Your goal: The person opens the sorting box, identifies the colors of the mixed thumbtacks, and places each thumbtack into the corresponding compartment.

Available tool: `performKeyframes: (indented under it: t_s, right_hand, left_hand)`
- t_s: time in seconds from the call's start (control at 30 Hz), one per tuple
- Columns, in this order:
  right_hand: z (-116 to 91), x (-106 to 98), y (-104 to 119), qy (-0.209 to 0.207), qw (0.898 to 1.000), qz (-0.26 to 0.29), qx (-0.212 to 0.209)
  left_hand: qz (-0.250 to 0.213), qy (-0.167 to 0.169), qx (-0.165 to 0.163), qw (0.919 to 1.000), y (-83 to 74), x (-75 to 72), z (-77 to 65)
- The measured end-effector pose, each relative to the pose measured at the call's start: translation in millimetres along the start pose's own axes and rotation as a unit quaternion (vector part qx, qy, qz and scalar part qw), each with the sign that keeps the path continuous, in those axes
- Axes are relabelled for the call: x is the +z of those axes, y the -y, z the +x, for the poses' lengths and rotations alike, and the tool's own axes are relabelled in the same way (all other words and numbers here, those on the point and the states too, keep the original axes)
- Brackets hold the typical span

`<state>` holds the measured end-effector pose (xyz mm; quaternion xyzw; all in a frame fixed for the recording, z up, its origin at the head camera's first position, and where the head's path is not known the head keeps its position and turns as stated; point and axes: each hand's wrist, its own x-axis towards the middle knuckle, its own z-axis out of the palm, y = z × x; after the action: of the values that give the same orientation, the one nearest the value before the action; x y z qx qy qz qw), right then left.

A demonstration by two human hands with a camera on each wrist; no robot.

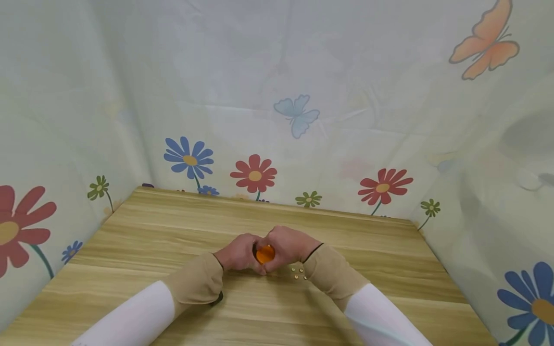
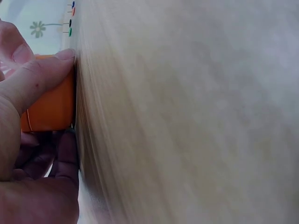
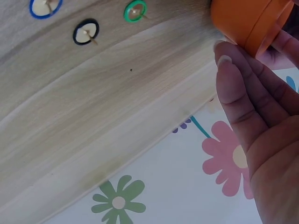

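Near the middle of the wooden tabletop, both hands surround a small orange cup (image 1: pixel 265 253), its round opening facing up in the head view. My left hand (image 1: pixel 241 252) grips it from the left; in the left wrist view the thumb (image 2: pixel 44 77) lies along the cup's wall, with the other fingers opposite. The right hand (image 1: pixel 291 246) curves around the cup from the right, and its fingertips (image 3: pixel 229 74) touch the wall near the base. Several thumbtacks (image 3: pixel 86 32) with coloured rims lie point up beside the right wrist. Fingers hide parts of the cup.
The wood-grain tabletop (image 1: pixel 186 226) stretches around the hands. A pale cloth wall (image 1: pixel 242 86) printed with flowers and butterflies stands along its back and sides. A small dark object (image 1: pixel 147 185) sits at the back left corner.
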<state>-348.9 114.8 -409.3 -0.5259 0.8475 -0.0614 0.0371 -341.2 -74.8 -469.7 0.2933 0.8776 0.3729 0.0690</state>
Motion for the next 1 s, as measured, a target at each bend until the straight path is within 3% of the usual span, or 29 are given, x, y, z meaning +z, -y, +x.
performKeyframes:
  t_s: [0.37, 0.73, 1.0]
  right_hand:
    - [4.6, -5.4, 5.5, 0.021, 0.999, 0.022, 0.029]
    - [1.9, -4.0, 11.1, -0.002, 0.999, -0.022, 0.035]
    - [4.1, -3.4, 13.1, -0.009, 0.999, -0.015, 0.04]
  left_hand:
    - [-0.007, 0.004, -0.009, 0.9999, -0.8, -1.9, -1.4]
    - [-0.013, 0.009, -0.009, 0.9998, -3.8, -2.8, -1.3]
    - [-0.005, 0.009, -0.011, 0.9999, -4.3, -3.0, -2.2]
